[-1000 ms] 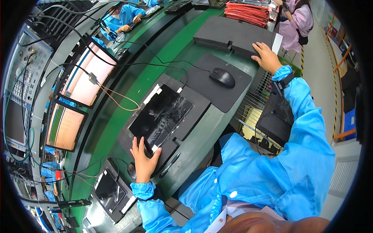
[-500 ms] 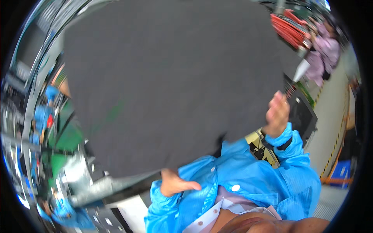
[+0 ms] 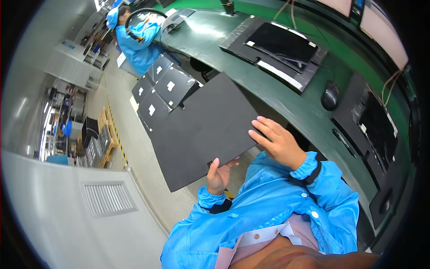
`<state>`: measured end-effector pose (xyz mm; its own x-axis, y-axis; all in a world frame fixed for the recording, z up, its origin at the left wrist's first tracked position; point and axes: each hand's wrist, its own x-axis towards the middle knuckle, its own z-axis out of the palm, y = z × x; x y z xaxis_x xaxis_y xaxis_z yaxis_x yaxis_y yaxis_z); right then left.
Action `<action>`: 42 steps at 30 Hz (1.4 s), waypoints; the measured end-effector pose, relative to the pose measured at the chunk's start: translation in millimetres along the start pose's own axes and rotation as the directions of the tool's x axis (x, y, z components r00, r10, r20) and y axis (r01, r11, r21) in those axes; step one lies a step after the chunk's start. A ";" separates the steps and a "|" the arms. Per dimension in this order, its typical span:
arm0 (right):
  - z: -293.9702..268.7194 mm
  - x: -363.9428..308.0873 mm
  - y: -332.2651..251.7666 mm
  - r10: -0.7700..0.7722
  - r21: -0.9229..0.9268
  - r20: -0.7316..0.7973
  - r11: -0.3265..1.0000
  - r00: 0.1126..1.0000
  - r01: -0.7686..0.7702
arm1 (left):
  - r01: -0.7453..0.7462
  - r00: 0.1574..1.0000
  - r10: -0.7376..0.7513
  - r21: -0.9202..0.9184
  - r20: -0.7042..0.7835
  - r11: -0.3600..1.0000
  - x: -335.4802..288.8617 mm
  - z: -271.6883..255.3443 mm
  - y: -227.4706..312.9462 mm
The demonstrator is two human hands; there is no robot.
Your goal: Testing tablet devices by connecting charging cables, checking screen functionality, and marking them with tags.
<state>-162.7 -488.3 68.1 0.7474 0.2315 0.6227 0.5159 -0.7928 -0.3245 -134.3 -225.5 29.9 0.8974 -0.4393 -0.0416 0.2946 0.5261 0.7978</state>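
Observation:
A flat dark grey foam-like board (image 3: 206, 123) is held tilted in front of my body. My left hand (image 3: 219, 175) is closed on its near edge beside a small notch, thumb on top and the other fingers partly hidden beneath. My right hand (image 3: 281, 142) has its fingers stretched out and spread, the tips touching the board's right edge. Just beyond the board is a stack or rack of black panels (image 3: 154, 106) with white labels, partly covered by it.
A green-topped workbench (image 3: 204, 38) runs along the right, carrying a black screen panel (image 3: 282, 45) on a dark pad, a second panel (image 3: 378, 127), a mouse (image 3: 330, 95) and a pen (image 3: 344, 142). A co-worker in blue (image 3: 134, 42) sits at the far left. A white vented cabinet (image 3: 109, 197) stands at near left.
The board filled most of the view and now looks smaller and lower, with its far edge showing. My view has swung round to the bench and aisle. My right hand has tipped inward over the edge.

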 end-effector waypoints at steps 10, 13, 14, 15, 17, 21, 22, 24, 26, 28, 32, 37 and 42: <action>77.9 18.1 17.0 0.172 0.084 0.247 0.977 0.954 -0.198 | 0.644 0.581 -0.771 -0.431 -0.262 0.632 22.5 -66.9 -15.4; 30.2 11.5 10.7 0.240 0.126 0.313 0.948 0.919 -0.291 | 0.596 0.752 -0.652 -0.323 -0.096 0.735 42.8 -42.2 -4.4; 10.2 14.7 13.4 0.217 0.143 0.166 0.960 0.962 -0.241 | 0.574 0.778 -0.626 -0.341 -0.058 0.745 57.8 -30.0 0.0; -10.9 19.8 19.6 0.229 0.129 0.079 0.963 0.970 -0.237 | 0.597 0.767 -0.641 -0.333 -0.033 0.730 74.9 -15.0 1.9; -54.1 32.1 41.6 0.291 -0.132 -0.017 0.947 0.956 -0.291 | 0.545 0.838 -0.537 -0.155 0.094 0.824 112.4 16.1 8.3; -107.5 55.4 126.5 0.283 -0.523 -0.273 0.759 0.919 -0.389 | 0.123 0.916 -0.269 0.430 0.297 0.894 198.7 86.3 4.6; -111.3 53.5 143.8 0.266 -0.549 -0.302 0.737 0.915 -0.396 | -0.241 0.910 -0.074 0.666 0.408 0.706 219.5 103.3 1.8; -112.9 47.2 176.6 0.583 -0.686 -0.166 0.510 0.795 -0.518 | -0.708 0.702 0.116 0.671 0.703 0.219 257.6 130.3 -4.6; -104.2 36.3 194.8 0.527 -0.646 -0.209 0.559 0.824 -0.521 | -0.773 0.635 0.031 0.635 0.772 0.004 285.6 149.2 -12.2; -99.0 30.2 207.9 0.471 -0.605 -0.247 0.608 0.847 -0.514 | -0.811 0.580 -0.093 0.563 0.809 -0.160 309.3 162.3 -16.4; -109.1 35.7 217.4 0.522 -0.553 -0.184 0.646 0.833 -0.527 | -0.833 0.546 -0.271 0.479 0.793 -0.276 345.7 181.5 -17.2; -146.8 66.2 195.9 0.599 -0.483 -0.039 0.690 0.800 -0.540 | -0.832 0.534 -0.178 0.477 0.827 -0.283 362.8 185.3 -20.0; -182.7 109.2 157.7 0.624 -0.490 -0.008 0.679 0.781 -0.548 | -0.865 0.350 0.100 0.362 0.931 -0.347 370.7 188.2 -10.0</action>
<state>-76.2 -691.0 215.0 0.9026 -0.3188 0.2894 -0.2641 -0.9408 -0.2126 133.6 -530.6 119.7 0.0374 -0.7793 0.6255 -0.9975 -0.0664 -0.0230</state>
